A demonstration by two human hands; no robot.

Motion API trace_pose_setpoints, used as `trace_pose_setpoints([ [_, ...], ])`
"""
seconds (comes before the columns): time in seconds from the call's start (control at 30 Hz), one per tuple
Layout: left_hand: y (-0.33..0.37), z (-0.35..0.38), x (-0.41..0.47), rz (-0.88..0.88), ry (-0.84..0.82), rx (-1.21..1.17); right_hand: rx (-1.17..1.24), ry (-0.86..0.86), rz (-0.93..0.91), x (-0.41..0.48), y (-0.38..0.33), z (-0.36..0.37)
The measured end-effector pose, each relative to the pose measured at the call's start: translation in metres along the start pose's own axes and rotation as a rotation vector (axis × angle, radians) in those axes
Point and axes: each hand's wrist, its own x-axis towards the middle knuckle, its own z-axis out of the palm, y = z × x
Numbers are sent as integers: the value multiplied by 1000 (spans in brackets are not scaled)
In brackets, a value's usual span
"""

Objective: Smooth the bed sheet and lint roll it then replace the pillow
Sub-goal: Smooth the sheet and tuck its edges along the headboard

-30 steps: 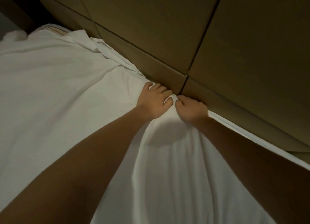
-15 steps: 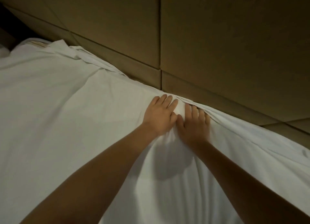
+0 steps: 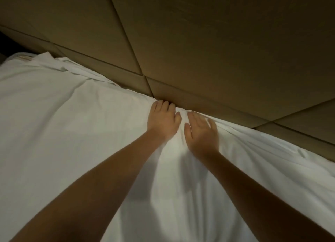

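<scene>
The white sheet (image 3: 63, 133) covers the bed and fills the lower half of the view, running from the near edge up to the wall (image 3: 217, 42). It lies fairly flat on the left. On the right, long creases fan out from the hands toward the far edge. At the far left corner the cloth is bunched in loose folds (image 3: 59, 64).

The wall is made of brown padded panels with dark seams between them, and it meets the far edge of the sheet along a slanting line.

Two bare forearms reach in from the bottom and meet at that far edge. The left hand (image 3: 163, 120) is palm down on the sheet with its fingers bent over the edge into the dark gap by the wall. The fingertips are hidden, so I cannot tell whether they pinch any cloth. The right hand (image 3: 201, 133), just beside it and blurred, lies flat with its fingers stretched out, pressing on the sheet and gripping nothing. A small ridge of cloth stands between the two thumbs.
</scene>
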Motion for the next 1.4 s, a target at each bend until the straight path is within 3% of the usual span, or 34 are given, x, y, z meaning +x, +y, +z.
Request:
trace_pose_setpoints([
  [0.07, 11, 8, -18, 67, 103, -73, -70, -5, 89, -26, 18, -17],
  [0.13, 30, 15, -26, 209, 71, -93, -77, -39, 141, -40, 38, -28],
  [0.33, 77, -2, 14, 200, -310, 116, -47, -85, 267, -7, 44, -21],
  [0.4, 83, -10, 33, 183, -490, 164, -95, -154, 243, -2, 53, -17],
  [0.47, 89, -8, 40, 133, -554, 155, -119, -173, 181, -1, 58, -20],
  [0.53, 96, -5, 30, 107, -457, 170, 29, -253, 156, -8, 61, -30],
  [0.63, 100, 2, -4, 59, -125, 4, 35, -87, 99, -45, 80, -46],
  [0.73, 119, 4, -29, 320, 18, -141, -89, -17, 159, -87, 118, -68],
  [0.77, 132, 6, -31, 382, -4, -144, -103, -37, 156, -97, 128, -71],
  [0.87, 170, 8, -20, 302, -204, -122, -123, -104, 178, -96, 138, -71],
  [1.0, 182, 17, 5, 349, -318, 53, -52, -134, 227, -77, 136, -62],
  [1.13, 188, 1, 28, 218, -490, 47, 40, -335, 300, -63, 138, -73],
  [1.17, 191, -2, 29, 193, -505, 52, 27, -318, 307, -61, 140, -75],
  [1.27, 196, -1, 8, 263, -447, 105, 115, -249, 256, -70, 145, -88],
  [1.33, 195, 3, -15, 290, -234, 45, 34, -129, 200, -99, 157, -92],
  [1.4, 203, 1, -32, 426, -100, -52, -89, 33, 235, -131, 174, -98],
])
